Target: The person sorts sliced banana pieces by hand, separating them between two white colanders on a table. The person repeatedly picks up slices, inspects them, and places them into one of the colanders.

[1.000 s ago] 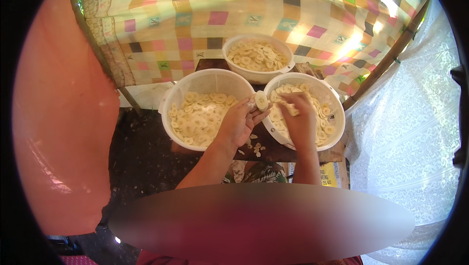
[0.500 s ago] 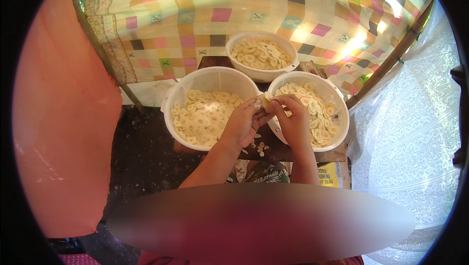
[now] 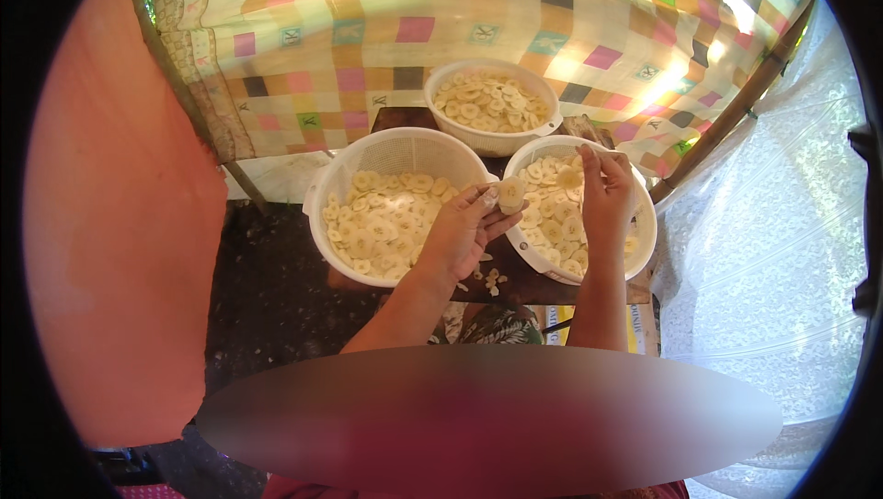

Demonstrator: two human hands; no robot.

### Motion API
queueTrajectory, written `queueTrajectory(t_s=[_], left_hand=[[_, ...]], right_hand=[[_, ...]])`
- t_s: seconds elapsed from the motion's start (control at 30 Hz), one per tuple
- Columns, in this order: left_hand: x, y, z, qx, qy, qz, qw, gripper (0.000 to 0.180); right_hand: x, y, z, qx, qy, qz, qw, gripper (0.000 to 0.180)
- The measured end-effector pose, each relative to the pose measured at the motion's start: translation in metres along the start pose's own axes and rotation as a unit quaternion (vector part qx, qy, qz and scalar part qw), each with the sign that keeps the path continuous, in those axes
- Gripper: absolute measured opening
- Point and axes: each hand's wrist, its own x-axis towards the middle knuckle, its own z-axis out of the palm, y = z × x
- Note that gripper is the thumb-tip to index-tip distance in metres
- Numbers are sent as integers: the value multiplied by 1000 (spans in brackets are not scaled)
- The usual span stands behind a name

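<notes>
A person's left hand [image 3: 457,240] pinches a short pale stub of peeled banana [image 3: 510,194] between thumb and fingertips, holding it over the gap where two white colanders meet. The right hand [image 3: 605,195] is raised just to the right of the stub, apart from it, above the right colander [image 3: 635,264]; its fingers are curled together near a thin slice [image 3: 569,177], though whether they grip a blade cannot be told. The stub sits between the two hands, closer to the left. The left colander [image 3: 345,172] holds a layer of round banana slices, as does the right one. A third white bowl [image 3: 497,138] of slices stands behind both on a dark wooden table [image 3: 524,286], where a few loose slices [image 3: 492,280] lie near the front edge. A patchwork cloth [image 3: 368,39] hangs behind
</notes>
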Motion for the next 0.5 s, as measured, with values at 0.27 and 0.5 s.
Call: queueTrajectory(t_s=[0.27,0.5], left_hand=[[4,-2,-11,-40,-31,2,999,26],[5,3,-10,-71,-4,-16,997,26]], right_hand=[[-29,-22,20,67,-175,-14,982,16],[-21,-10,5,142,-114,42,982,12]])
